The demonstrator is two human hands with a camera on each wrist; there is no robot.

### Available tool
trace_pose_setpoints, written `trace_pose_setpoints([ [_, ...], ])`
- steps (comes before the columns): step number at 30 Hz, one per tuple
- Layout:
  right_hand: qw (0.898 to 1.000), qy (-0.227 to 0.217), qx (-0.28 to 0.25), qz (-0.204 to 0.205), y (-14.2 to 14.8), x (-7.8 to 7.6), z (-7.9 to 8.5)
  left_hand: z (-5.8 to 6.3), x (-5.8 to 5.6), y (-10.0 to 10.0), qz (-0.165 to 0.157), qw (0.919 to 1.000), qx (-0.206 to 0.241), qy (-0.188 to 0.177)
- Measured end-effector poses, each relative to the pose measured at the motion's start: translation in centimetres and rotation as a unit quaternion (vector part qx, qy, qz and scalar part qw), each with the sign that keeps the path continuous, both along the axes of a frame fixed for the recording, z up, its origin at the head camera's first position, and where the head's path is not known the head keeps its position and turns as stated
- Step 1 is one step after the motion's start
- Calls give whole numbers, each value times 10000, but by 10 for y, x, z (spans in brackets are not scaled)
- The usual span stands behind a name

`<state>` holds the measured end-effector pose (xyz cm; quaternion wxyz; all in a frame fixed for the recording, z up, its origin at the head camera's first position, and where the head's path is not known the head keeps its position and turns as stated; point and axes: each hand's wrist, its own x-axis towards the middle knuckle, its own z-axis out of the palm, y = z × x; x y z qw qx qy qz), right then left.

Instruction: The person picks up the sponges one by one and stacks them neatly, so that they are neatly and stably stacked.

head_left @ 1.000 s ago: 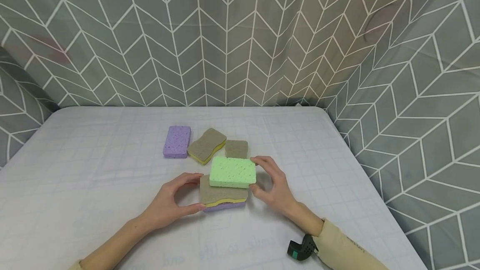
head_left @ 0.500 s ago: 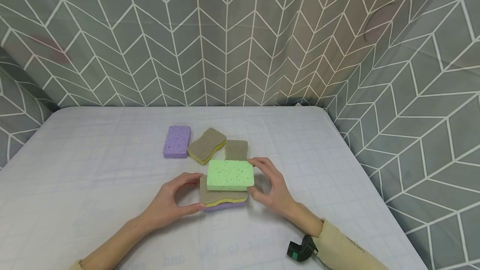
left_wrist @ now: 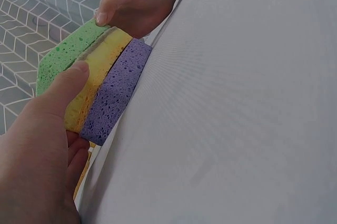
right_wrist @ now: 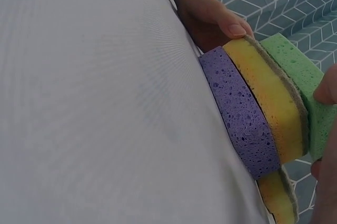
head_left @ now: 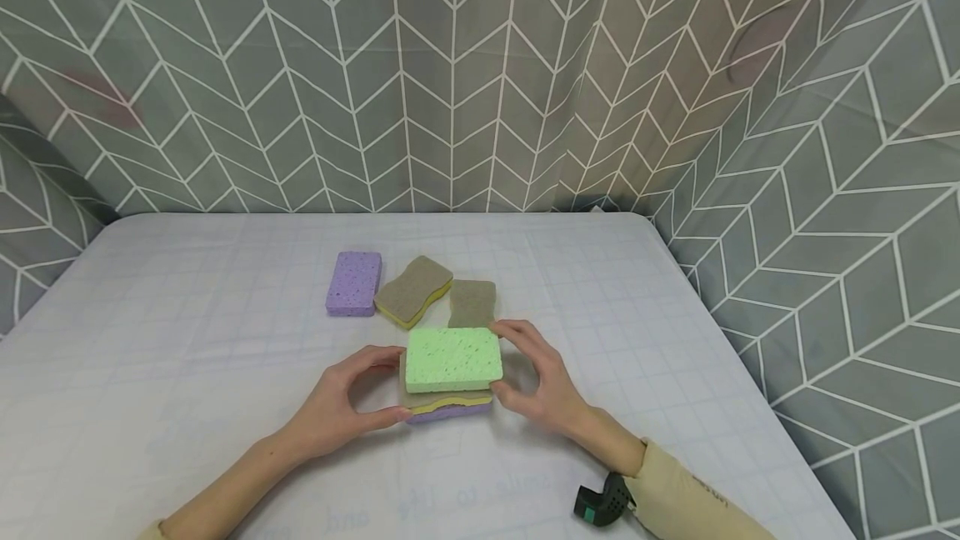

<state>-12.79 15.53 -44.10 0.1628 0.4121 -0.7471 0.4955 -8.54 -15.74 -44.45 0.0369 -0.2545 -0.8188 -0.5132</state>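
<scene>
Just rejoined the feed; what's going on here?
A person's right hand pinches a pale green rectangular sponge over a yellow sponge with a grey scouring layer, which lies on a purple rectangular sponge. The left hand holds the yellow sponge. Whether the green one touches it is unclear. Farther back lie another purple sponge and two grey-topped sponges.

The white-covered table (head_left: 225, 340) bears a lone purple sponge (head_left: 354, 283), two grey-topped sponges (head_left: 415, 290) and a stack's purple bottom sponge (right_wrist: 239, 113).
</scene>
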Motion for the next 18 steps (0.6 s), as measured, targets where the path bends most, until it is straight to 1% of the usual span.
trace_pose_setpoints([
  [11,9998,16,-1,192,-1,2,2,1,0,0,8,10000,-15,8],
  [18,9997,58,56,236,-1,3,2,-1,0,0,-8,10000,-31,32],
])
